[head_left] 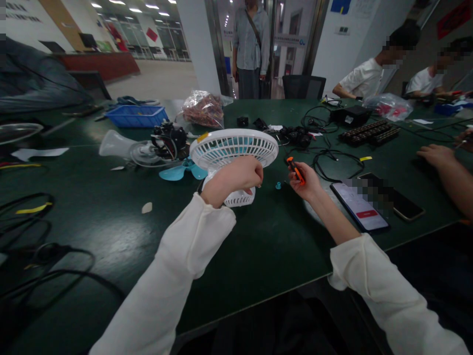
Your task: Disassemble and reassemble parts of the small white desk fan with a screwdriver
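Observation:
My left hand (238,178) is closed at the front of a white fan (207,154), its fingers curled against the housing below the round slatted cage. The hand covers the part it grips. My right hand (306,181) holds a short orange-and-black hand tool (296,171) upright between thumb and fingers; its working end cannot be made out. Between the hands, a small teal cap (278,186) rests on the table. Left of the fan lie teal fan blades (173,172) and a second, opened fan with its dark motor (169,140) exposed.
The dark green table (111,212) carries a blue tray (136,116), a bag of reddish parts (203,109) and black cables (325,162). Two phones (360,206) lie beside my right forearm. A co-worker's hand (438,157) rests at the right; another person (252,49) stands opposite.

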The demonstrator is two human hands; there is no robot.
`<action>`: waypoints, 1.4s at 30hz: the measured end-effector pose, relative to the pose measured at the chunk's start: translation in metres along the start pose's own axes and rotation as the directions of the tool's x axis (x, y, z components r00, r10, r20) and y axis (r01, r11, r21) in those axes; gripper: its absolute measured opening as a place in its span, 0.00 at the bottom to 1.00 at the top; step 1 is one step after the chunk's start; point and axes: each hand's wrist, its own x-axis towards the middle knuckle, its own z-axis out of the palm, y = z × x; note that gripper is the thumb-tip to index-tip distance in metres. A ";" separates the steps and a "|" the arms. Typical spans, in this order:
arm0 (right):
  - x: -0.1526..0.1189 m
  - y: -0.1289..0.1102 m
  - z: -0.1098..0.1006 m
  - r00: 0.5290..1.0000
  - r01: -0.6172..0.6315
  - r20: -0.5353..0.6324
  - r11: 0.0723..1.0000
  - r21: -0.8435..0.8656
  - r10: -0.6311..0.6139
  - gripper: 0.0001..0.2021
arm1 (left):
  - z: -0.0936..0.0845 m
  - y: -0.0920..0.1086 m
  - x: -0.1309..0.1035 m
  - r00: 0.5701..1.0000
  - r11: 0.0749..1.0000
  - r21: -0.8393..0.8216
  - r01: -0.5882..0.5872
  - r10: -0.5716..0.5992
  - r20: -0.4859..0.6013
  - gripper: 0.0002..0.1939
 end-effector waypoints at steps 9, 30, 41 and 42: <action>-0.002 0.000 0.002 1.000 0.001 0.012 1.000 0.005 -0.002 0.04 | -0.001 0.001 0.001 0.995 0.973 -0.229 -0.018 0.041 0.094 0.13; -0.006 -0.017 0.002 0.943 0.325 0.078 0.946 0.008 -0.324 0.05 | -0.002 -0.008 0.006 0.978 0.953 -0.300 -0.045 0.102 0.179 0.11; -0.017 -0.028 0.002 0.868 0.415 0.293 0.910 0.012 -0.400 0.09 | 0.003 -0.014 0.012 0.969 0.916 -0.385 -0.110 0.185 0.164 0.08; -0.017 -0.028 0.002 0.872 0.408 0.291 0.913 0.012 -0.393 0.09 | 0.003 -0.014 0.012 0.968 0.911 -0.397 -0.112 0.191 0.164 0.08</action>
